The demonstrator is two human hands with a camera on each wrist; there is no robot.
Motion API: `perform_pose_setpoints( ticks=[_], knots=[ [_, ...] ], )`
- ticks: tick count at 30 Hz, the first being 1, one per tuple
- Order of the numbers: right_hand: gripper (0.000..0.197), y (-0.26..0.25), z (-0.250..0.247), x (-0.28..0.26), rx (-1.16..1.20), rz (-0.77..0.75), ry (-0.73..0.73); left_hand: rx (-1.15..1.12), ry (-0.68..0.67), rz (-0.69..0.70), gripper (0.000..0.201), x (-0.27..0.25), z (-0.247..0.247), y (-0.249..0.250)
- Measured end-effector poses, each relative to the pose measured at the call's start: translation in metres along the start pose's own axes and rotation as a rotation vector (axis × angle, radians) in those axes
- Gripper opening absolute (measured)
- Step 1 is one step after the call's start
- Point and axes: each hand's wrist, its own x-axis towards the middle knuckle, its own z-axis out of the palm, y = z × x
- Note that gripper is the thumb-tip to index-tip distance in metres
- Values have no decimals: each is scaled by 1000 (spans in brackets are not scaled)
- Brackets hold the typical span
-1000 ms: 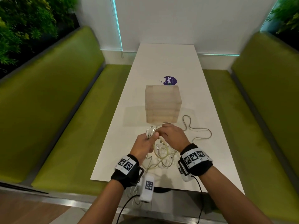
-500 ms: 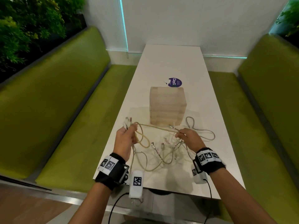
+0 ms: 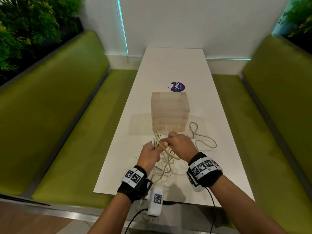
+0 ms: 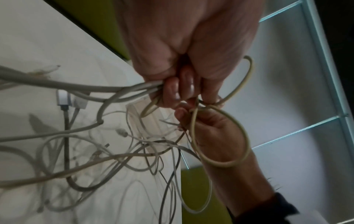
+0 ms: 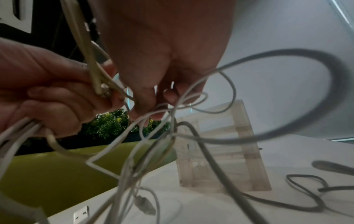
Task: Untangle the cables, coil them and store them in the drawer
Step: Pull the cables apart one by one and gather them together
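Note:
A tangle of white, grey and yellowish cables [image 3: 164, 168] lies on the white table [image 3: 177, 65] and hangs up into both hands. My left hand [image 3: 152, 152] grips a bundle of cable ends [image 4: 134, 89] in its fist. Touching it, my right hand [image 3: 179, 146] pinches a yellowish cable [image 4: 243, 136] that loops round its fingers [image 4: 182, 113]. In the right wrist view the yellowish cable [image 5: 91, 72] runs between my left hand [image 5: 57, 98] and right hand [image 5: 151, 103]. The translucent drawer box [image 3: 169, 114] stands just beyond both hands; I see no drawer pulled out.
A loose grey cable [image 3: 204, 141] snakes over the table right of the drawer box. A purple round sticker [image 3: 177, 86] lies behind the box. Green benches [image 3: 70, 115] run along both sides, and the table's near edge [image 3: 168, 198] lies under my wrists.
Half a second ago my hands were spread apart with the cable stretched between them. Now they have come together again in front of the drawer box, still holding the cables.

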Motion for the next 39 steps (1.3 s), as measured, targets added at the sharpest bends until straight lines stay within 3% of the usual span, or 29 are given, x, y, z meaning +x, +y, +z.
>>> perform_pose_setpoints(
  ticks=[5,8,13,17,24,29,33,37,39],
  knots=[
    [25,1,6,-5,-12,-64,191,44,-69,-109,31,0,-1,2],
    [28,4,13,-4,-4,-26,261,14,-75,-83,32,-2,-2,8],
    [13,26,28,-4,128,176,206,-4,34,-28,19,-3,-16,18],
    [10,40,37,-4,80,265,197,-71,136,18,30,-7,-29,29],
    [3,39,32,-2,17,190,270,-191,244,57,28,-5,-47,28],
    [13,20,24,0,47,24,321,52,156,33,30,0,-27,17],
    [20,3,21,1,11,-121,332,48,32,124,27,-2,-4,21],
    [19,-2,22,2,129,-8,273,63,-28,184,11,2,-3,19],
    [16,0,23,2,173,37,222,101,-34,180,22,3,-7,13]
  ],
)
